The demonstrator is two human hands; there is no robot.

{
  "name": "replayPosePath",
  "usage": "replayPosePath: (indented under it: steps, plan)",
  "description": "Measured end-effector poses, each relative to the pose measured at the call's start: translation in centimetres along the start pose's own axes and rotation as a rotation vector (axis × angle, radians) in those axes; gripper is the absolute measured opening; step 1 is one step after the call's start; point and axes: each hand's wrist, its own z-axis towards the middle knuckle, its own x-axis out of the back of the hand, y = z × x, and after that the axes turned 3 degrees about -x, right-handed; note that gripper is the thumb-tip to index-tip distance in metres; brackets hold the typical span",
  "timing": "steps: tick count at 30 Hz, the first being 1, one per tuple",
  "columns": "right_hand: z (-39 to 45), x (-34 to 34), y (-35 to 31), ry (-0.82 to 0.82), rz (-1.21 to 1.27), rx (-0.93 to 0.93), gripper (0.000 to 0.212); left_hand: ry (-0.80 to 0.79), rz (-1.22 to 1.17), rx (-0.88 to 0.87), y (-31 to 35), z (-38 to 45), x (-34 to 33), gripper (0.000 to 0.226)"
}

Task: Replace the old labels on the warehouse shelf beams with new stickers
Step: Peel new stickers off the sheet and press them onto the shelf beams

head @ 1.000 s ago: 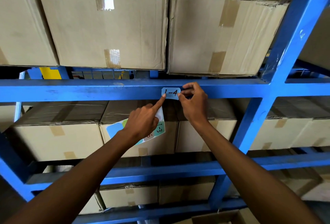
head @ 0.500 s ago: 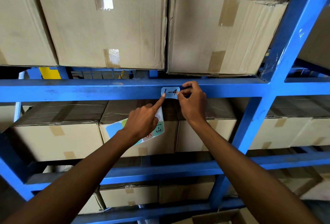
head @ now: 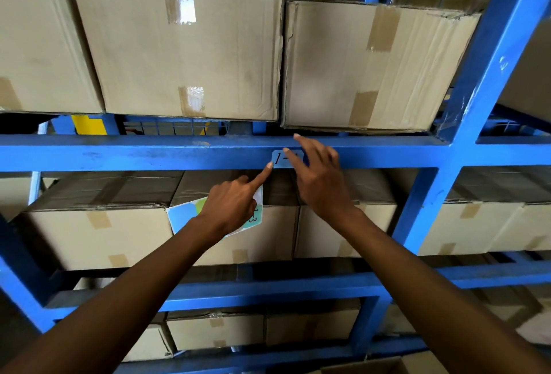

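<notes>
Blue steel fills the middle of the frame: the beam [head: 119, 154] runs straight across, and the sticker [head: 280, 162], pale blue with a hand-drawn "1-" showing, sits on its face just right of centre. I read this as the pressing-down step, with the new label on the beam and being smoothed flat.

My left hand [head: 231, 205] is curled around the sheet [head: 185, 214] of spare stickers, gripping it low against the boxes, while its forefinger points up and touches the sticker's lower left corner. My right hand [head: 320, 183] is spread and holds nothing; one fingertip lies across the sticker's right part, hiding the rest of the writing, and another reaches up to the beam's top edge.

I judge that the next move calls for a firm rub across the whole face, corners especially, since the beam paint looks scuffed and dusty. Whether an old label lies underneath I cannot tell. Cardboard boxes [head: 185, 45] crowd the upper frame.
</notes>
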Motion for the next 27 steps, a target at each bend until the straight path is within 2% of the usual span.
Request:
replayPosePath:
  steps: [2, 4, 8, 11, 16, 18, 21, 23, 27]
  plan:
    - [-0.6, -0.6, 0.3, -0.108, -0.153, 0.115, 0.063, -0.015, 0.021, -0.004, 0.0, -0.1, 0.1, 0.087]
    - [-1.2, -0.8, 1.0, -0.166, -0.222, 0.116, 0.07, -0.014, 0.033, -0.006, 0.0, -0.1, 0.2, 0.087]
    - [-1.9, -0.6, 2.3, -0.213, -0.241, 0.09, 0.069, 0.022, 0.06, -0.049, 0.3, 0.2, 0.3, 0.081]
    - [-2.0, -0.7, 2.6, -0.229, -0.25, 0.102, 0.073, -0.016, 0.084, -0.048, 0.5, 0.7, 0.4, 0.082]
    - [-3.2, -0.7, 4.2, -0.225, -0.331, 0.156, 0.097, -0.041, 0.096, -0.031, 0.3, 0.3, -0.1, 0.094]
    - [-3.6, -0.4, 4.5, -0.255, -0.379, 0.181, 0.098, -0.073, -0.011, -0.01, 0.4, 0.0, 0.0, 0.096]
    - [-3.7, 0.2, 4.3, -0.275, -0.396, 0.166, 0.091, -0.154, -0.381, -0.003, 1.1, -0.1, 0.1, 0.091]
    - [-3.8, 1.1, 4.3, -0.249, -0.321, 0.093, 0.081, -0.11, -0.641, 0.014, 2.1, -0.1, 0.1, 0.086]
    - [-4.0, 4.2, 6.0, -0.181, -0.076, -0.019, 0.049, 0.015, -0.998, 0.077, 6.1, 1.3, 0.7, 0.08]
